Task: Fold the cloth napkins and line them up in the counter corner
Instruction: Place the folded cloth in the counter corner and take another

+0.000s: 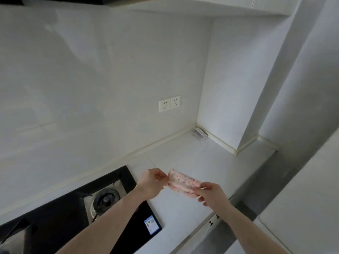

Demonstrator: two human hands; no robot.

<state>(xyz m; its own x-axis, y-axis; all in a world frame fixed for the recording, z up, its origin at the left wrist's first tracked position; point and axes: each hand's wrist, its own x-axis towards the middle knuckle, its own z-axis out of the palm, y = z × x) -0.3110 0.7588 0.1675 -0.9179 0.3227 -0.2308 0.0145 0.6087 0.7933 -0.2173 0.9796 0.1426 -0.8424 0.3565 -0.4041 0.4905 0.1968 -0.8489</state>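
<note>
- A small pink cloth napkin with a dotted print (181, 182), already folded into a narrow strip, was held in the air above the pale grey stone counter (211, 162), just right of the black glass gas hob (128, 180).
- The strip's long axis ran from upper left to lower right, stretched between the two hands.
- The left hand (152, 182) pinched the strip's far-left end, with thumb and fingertips closed narrowly on the cloth.
- The right hand (211, 194) gripped the near-right end with its fingers curled round the cloth.
- The counter corner lay beyond and to the right of the hob, well apart from the napkin; a coiled white cable (200, 133) sat right in that corner.
- From the hob, the left hand's end of the strip was the one further back towards the wall, so that hand looked better placed to lead the set-down.
- No other napkins showed on the counter; whether the strip was folded once or several times was hard to tell, since the layers blurred.
</note>
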